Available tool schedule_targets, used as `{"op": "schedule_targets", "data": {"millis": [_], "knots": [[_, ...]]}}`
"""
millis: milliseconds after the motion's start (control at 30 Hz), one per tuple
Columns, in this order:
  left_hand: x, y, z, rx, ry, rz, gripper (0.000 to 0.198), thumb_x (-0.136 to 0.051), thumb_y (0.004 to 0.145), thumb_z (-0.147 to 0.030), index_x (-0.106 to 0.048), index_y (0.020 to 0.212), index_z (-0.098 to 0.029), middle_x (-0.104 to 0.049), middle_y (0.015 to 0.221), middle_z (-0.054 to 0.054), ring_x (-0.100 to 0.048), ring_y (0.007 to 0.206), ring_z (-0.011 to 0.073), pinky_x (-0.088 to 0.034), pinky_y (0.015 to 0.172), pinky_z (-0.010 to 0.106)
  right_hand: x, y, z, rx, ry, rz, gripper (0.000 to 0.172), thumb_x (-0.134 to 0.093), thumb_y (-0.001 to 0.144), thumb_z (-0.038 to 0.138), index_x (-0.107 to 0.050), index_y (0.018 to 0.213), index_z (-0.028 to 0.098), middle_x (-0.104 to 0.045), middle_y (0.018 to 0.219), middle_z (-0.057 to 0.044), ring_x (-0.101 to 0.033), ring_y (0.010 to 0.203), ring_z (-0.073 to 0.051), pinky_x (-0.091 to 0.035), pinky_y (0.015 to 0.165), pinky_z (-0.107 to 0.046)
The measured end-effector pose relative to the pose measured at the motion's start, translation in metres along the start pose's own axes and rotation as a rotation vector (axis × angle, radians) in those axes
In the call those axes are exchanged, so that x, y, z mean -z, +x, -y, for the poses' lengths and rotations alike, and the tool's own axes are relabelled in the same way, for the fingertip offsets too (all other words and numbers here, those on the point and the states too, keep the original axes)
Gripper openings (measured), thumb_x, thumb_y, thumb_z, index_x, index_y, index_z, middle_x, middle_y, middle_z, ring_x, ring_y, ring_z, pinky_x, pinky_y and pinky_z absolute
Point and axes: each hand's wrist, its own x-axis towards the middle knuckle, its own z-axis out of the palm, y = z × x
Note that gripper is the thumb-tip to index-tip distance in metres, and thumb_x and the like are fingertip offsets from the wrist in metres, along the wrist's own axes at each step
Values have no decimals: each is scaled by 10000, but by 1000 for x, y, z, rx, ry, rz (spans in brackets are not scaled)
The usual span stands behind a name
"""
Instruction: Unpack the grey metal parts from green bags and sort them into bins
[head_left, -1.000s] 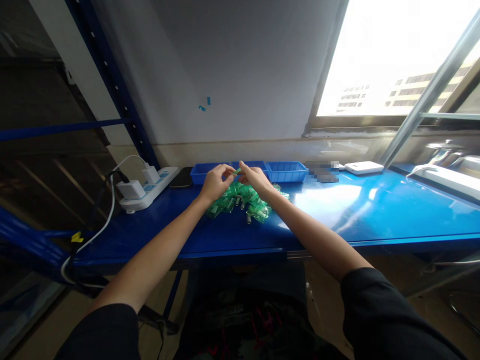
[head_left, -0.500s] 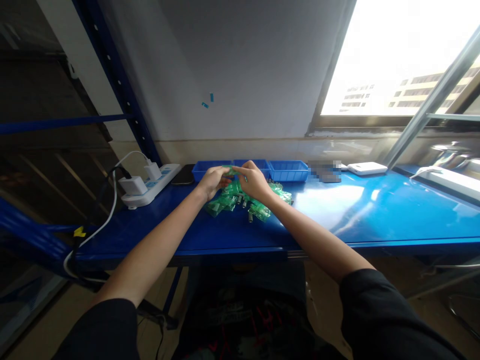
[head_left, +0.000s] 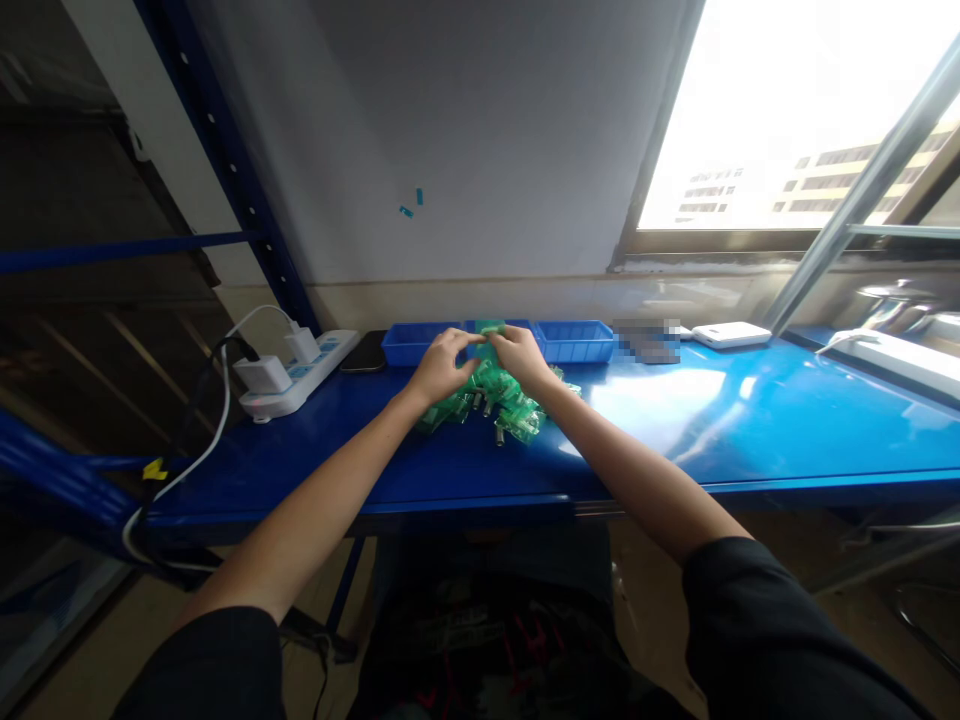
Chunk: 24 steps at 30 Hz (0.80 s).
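Observation:
Both my hands meet above a heap of small green packets point(head_left: 504, 405) on the blue table point(head_left: 750, 420). My left hand point(head_left: 439, 365) and my right hand point(head_left: 519, 355) pinch one green packet point(head_left: 489, 330) between their fingertips, held just above the heap. The packets look like small clear green bags with dark metal parts in them. Right behind my hands stands a row of shallow blue trays point(head_left: 574, 342).
A white power strip point(head_left: 296, 378) with plugged-in chargers and a white cable lies at the left. A dark phone point(head_left: 364, 354) lies beside the trays. A white box point(head_left: 729, 334) sits at the back right under the window. A blue shelf post point(head_left: 225, 160) rises at the left.
My hands stayed together over the heap. The green packet between them now stands a little higher, in front of the blue trays; the view shifted slightly.

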Motion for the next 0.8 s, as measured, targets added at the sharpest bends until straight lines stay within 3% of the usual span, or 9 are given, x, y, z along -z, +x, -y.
{"op": "schedule_targets", "data": {"millis": [67, 167, 267, 367, 467, 533, 633, 733, 800], "knots": [[1, 2, 0, 185, -179, 12, 298, -586, 825, -397, -698, 975, -165, -659, 994, 84, -607, 934, 213, -478, 750, 285, 1, -3, 1, 194, -203, -13, 270, -473, 853, 269, -716, 895, 160, -644, 718, -29, -572, 690, -163, -445, 690, -271], [6, 5, -1, 531, -531, 10, 486, -458, 882, -564, -671, 785, -138, -661, 781, 80, -609, 702, 164, -424, 551, 236, 0, -10, 3, 388, -423, 56, 388, -451, 848, 191, -692, 1152, 201, -664, 907, -63, -589, 843, -192, -437, 792, -286], [11, 7, -2, 721, -753, -41, 378, -552, 869, -479, -627, 729, -136, -613, 663, 36, -539, 514, 103, -358, 446, 209, -3, -15, 4, 441, -579, 137, 528, -422, 816, 116, -614, 1290, 247, -612, 922, -69, -571, 851, -195, -435, 778, -282], [14, 7, -3, 746, -829, -93, 185, -624, 849, -301, -620, 767, -136, -572, 633, -1, -499, 453, 73, -353, 421, 194, -5, -17, 3, 467, -623, 191, 599, -444, 784, 100, -553, 1354, 246, -573, 899, -66, -553, 852, -205, -442, 774, -293], [12, 8, 0, 702, -799, -145, 140, -599, 864, -257, -626, 807, -132, -566, 646, -6, -499, 453, 67, -381, 432, 186, -5, -16, 4, 462, -560, 202, 611, -483, 760, 97, -548, 1355, 221, -575, 911, -64, -551, 880, -207, -446, 817, -303], [11, 8, 3, 612, -685, -197, 147, -584, 871, -269, -642, 858, -135, -594, 691, 5, -536, 494, 81, -423, 469, 192, -5, -14, 7, 404, -458, 154, 529, -524, 767, 132, -604, 1287, 192, -593, 958, -71, -560, 905, -198, -440, 850, -301], [9, 6, 6, 370, -436, -218, 218, -577, 866, -315, -677, 972, -152, -654, 816, 39, -619, 650, 133, -497, 585, 230, -4, -11, 10, 213, -261, 96, 322, -546, 835, 331, -702, 1043, 141, -623, 890, -70, -576, 831, -184, -450, 792, -295], [7, 3, 4, 76, -147, -165, 245, -575, 849, -303, -715, 1006, -175, -666, 972, 65, -631, 885, 181, -512, 783, 277, -3, -6, 10, -26, 7, 132, 423, -458, 881, 488, -683, 856, 130, -623, 740, -53, -568, 686, -162, -448, 658, -274], [5, 1, 1, -47, -19, -112, 265, -577, 828, -265, -721, 1034, -183, -643, 1061, 76, -608, 978, 192, -488, 864, 291, -1, -3, 7, -142, 146, 128, 387, -447, 891, 447, -663, 852, 128, -626, 715, -51, -566, 638, -149, -440, 607, -256]]}}
